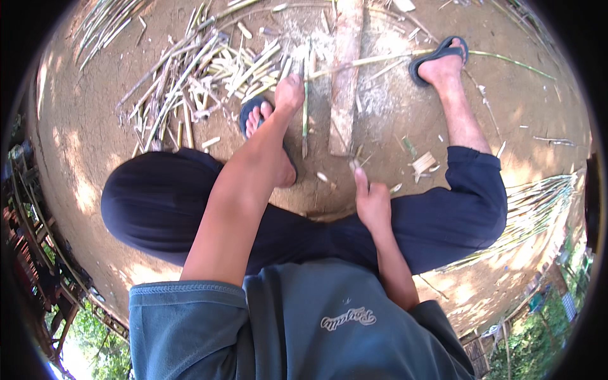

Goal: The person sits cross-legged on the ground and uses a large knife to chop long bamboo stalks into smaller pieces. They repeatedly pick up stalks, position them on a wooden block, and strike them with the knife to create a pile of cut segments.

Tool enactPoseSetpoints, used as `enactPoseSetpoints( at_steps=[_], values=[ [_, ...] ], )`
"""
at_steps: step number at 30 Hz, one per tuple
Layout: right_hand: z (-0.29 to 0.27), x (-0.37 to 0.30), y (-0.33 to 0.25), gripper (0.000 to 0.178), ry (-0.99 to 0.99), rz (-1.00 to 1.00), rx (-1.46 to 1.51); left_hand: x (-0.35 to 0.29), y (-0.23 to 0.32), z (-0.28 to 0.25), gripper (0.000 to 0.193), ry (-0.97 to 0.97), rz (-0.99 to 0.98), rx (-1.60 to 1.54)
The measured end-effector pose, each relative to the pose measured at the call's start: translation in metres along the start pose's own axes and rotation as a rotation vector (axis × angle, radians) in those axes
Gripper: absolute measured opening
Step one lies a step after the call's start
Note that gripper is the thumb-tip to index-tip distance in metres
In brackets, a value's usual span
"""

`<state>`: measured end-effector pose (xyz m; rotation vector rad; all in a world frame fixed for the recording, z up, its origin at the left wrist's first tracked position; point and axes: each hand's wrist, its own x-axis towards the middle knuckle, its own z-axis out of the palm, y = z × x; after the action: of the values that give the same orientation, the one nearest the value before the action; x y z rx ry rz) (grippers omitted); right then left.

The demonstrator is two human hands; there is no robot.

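Plank: the wooden plank (342,114) lies on bare earth, its near end toward the seated person's lap; crossed by the stalk, it probably serves as a firm rest.
Long stalk: the long stalk (386,59) runs crosswise over the plank, one end left of it, the other well to its right.
Left hand: left of the plank, the left hand (289,93) has its fingers curled together. The stalk's left end meets the fingertips; I cannot tell whether they clamp it. Most of the stalk lies to the right of this hand, beyond the plank.
Right hand: just right of the plank's near end, the right hand (373,201) is closed on a thin tool (353,164), thumb along it, perhaps to steer it. The tool is too small to name surely; its tip points toward the plank, well apart from the stalk.
Right foot: right of the plank, the right foot (441,68) stands where the stalk passes, perhaps to steady it.
Green stick: left of the plank and roughly alongside it lies a green stick (305,123), near the left hand.
Cut pieces: a heap of short cut pieces (253,69) spreads left of the plank, within easy reach of the left hand.
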<state>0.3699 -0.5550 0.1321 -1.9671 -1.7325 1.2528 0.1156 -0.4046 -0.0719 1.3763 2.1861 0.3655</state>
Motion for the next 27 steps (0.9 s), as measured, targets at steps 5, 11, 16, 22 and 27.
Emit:
enactPoseSetpoints(
  at_steps=[5, 11, 16, 22, 27],
  values=[
    [0.039, 0.096, -0.029, 0.074, -0.122, 0.167, -0.184, -0.019, -0.003, 0.006, 0.03, -0.015, 0.064, 0.067],
    [0.006, 0.015, -0.012, 0.066, 0.148, -0.194, -0.026, -0.016, -0.008, -0.003, 0.028, -0.094, 0.131, 0.22],
    [0.01, 0.054, -0.013, 0.073, -0.035, 0.12, -0.202, 0.001, 0.001, -0.009, 0.035, 0.061, 0.099, 0.109],
    [0.001, 0.041, -0.02, 0.08, -0.09, 0.136, -0.1, 0.005, -0.058, 0.033, 0.038, 0.125, 0.21, -0.028],
    [-0.01, 0.036, -0.025, 0.08, -0.082, 0.192, -0.094, -0.034, 0.02, -0.031, 0.032, -0.408, -0.33, -1.086]
  ],
)
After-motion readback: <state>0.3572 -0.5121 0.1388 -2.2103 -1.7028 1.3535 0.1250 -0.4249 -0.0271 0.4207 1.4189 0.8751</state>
